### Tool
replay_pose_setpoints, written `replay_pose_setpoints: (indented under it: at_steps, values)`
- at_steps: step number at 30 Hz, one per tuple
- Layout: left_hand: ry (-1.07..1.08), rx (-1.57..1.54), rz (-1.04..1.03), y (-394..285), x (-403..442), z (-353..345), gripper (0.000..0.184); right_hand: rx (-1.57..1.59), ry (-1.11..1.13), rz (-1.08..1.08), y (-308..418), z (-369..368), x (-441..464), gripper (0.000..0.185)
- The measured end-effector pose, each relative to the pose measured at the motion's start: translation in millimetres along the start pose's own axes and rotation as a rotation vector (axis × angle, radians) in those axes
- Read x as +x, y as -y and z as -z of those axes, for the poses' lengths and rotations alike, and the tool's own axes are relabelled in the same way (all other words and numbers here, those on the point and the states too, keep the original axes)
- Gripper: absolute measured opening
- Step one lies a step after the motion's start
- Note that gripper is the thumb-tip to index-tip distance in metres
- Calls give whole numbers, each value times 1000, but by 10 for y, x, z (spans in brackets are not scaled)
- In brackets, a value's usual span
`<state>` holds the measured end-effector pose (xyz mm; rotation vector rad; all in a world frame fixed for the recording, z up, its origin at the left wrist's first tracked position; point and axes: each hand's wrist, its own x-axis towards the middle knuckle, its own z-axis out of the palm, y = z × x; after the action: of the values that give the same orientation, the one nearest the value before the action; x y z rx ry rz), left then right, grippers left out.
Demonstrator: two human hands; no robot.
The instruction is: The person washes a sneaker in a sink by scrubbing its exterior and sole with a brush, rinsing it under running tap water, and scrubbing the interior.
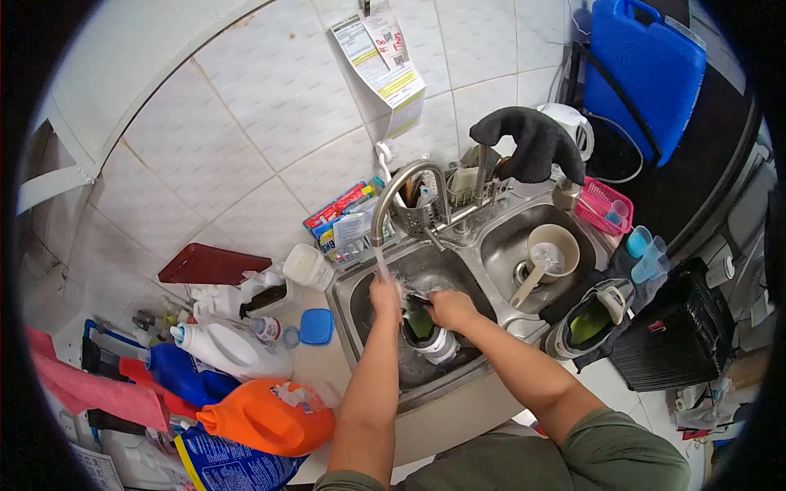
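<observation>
Head view shows your two bare hands over the left basin of the stainless-steel double sink (483, 364). A wet shoe with a dark upper, pale sole and green insole (422, 327) sits in that basin, its opening facing up. Your right hand (453, 311) has its grip closed on the shoe's dark edge. Your left hand (386, 297) is at the shoe's other side, beneath the curved metal faucet (409, 168); blur hides its fingers, so you cannot tell how its grip stands. A thin stream of water (381, 262) falls from the faucet by that hand. In the right basin rests a beige plastic dipper (536, 282). A second shoe with a green insole (588, 323) lies beyond it, while an orange plastic bottle (274, 417) lies left of the sink on the cream desk (315, 368).
</observation>
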<state>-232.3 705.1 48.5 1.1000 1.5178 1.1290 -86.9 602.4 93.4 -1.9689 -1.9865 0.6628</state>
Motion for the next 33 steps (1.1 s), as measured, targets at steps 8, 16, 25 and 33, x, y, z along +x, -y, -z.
replay_pose_setpoints:
  at_steps: [8, 16, 25, 33]
  values:
    - [172, 252, 19, -303, -109, 64, 41, 129, 35, -28, -30, 104, -8, 33]
    - [620, -283, -254, -81, -427, 528, 53, 1005, 550, -541, -325, 165, 412, 33]
    - [266, -128, -21, -353, -379, 295, 33, 804, 156, -370, -150, 16, 746, 38]
    - [195, -879, 433, -333, 1, 288, 31, 13, -701, 493, 643, 188, 420, 30]
